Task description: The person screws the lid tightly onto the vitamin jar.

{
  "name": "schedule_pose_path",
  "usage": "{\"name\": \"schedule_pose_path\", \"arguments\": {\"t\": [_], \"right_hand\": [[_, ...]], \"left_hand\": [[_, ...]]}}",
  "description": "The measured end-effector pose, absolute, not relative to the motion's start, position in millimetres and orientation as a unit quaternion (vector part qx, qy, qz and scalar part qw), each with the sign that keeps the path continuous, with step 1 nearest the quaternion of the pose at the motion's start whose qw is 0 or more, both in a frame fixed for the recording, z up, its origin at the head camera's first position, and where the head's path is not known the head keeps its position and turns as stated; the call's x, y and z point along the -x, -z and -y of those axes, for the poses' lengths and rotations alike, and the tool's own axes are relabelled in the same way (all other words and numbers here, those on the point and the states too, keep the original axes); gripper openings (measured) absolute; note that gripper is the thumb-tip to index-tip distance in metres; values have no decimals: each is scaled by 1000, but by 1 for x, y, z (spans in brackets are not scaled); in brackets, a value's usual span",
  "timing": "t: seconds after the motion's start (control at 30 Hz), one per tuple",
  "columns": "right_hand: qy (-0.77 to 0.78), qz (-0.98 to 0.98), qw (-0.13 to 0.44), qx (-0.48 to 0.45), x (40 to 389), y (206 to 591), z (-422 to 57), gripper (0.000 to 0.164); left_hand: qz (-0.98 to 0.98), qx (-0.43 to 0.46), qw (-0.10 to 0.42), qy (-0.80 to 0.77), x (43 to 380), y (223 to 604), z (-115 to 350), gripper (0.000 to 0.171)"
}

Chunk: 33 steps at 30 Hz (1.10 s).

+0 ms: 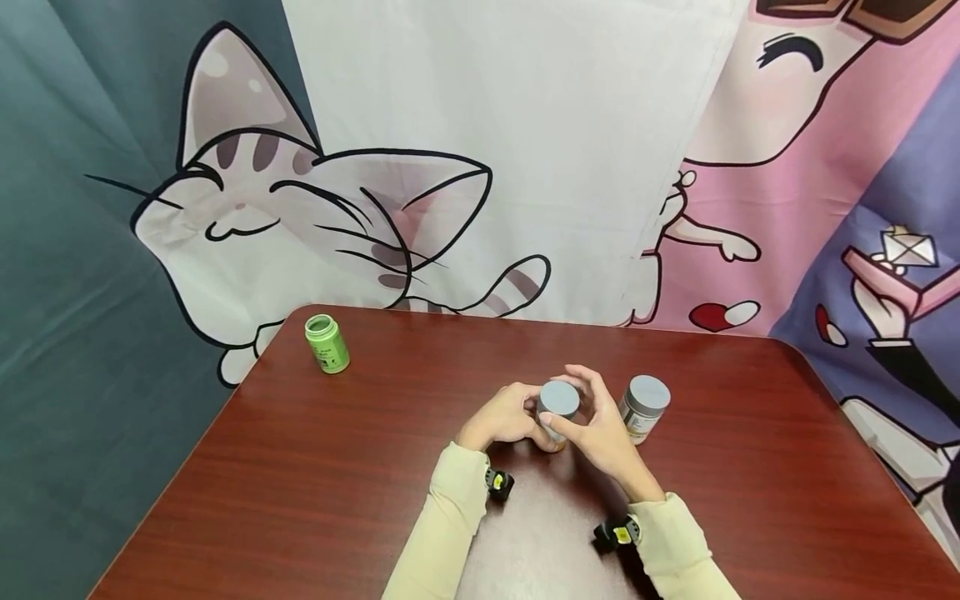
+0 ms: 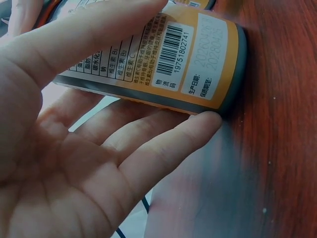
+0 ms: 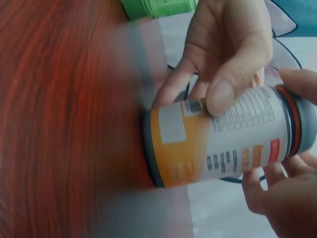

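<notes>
Two hands of yours hold one vitamin bottle (image 3: 228, 144) over the middle of the desk (image 1: 262, 483). Your left hand (image 1: 506, 417) has its grip narrowed around the body, thumb across the label; your right hand (image 1: 602, 429) has its grip bent around the round grey lid (image 1: 559, 399). The cylinder shows glossy white-and-orange print, a barcode and a dark base; its contents are hidden. A similar grey-lidded bottle (image 1: 643, 408) stands right, a green bottle (image 1: 327, 343) far left, on reddish wood grain.
</notes>
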State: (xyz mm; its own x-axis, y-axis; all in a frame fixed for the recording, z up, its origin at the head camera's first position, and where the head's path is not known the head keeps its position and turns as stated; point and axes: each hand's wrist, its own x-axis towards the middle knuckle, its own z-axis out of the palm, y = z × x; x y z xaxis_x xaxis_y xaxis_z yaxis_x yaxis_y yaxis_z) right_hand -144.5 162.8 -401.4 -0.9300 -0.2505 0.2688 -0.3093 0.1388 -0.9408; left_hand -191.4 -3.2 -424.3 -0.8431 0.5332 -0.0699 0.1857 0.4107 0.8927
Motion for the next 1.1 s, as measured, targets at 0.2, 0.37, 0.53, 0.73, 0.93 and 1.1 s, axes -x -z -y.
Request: {"name": "schedule_pose_path", "arguments": {"t": [0.2,0.37,0.53,0.73,0.93,1.1], "right_hand": [[-633,759,24,-150,142,400,-158,73],[-648,744,12,-164,145,408,-166,77],[-635,745,11,-204,152,416,-175,78],[-629,739,16,-242,154,416,-176,77],[-638,729,13,-247,156,417,-177,74],[-639,735,9,-228,158,418,-176,71]], "left_hand": [[-817,-219,179,-502,192,426,3,46],[-819,-219,183,-498,192,429,2,47],[-819,-223,178,-498,193,428,1,46],[-829,-222,173,-482,194,427,2,44],[-833,-224,164,-479,193,425,3,46],[-836,-223,161,-475,193,424,5,46]]}}
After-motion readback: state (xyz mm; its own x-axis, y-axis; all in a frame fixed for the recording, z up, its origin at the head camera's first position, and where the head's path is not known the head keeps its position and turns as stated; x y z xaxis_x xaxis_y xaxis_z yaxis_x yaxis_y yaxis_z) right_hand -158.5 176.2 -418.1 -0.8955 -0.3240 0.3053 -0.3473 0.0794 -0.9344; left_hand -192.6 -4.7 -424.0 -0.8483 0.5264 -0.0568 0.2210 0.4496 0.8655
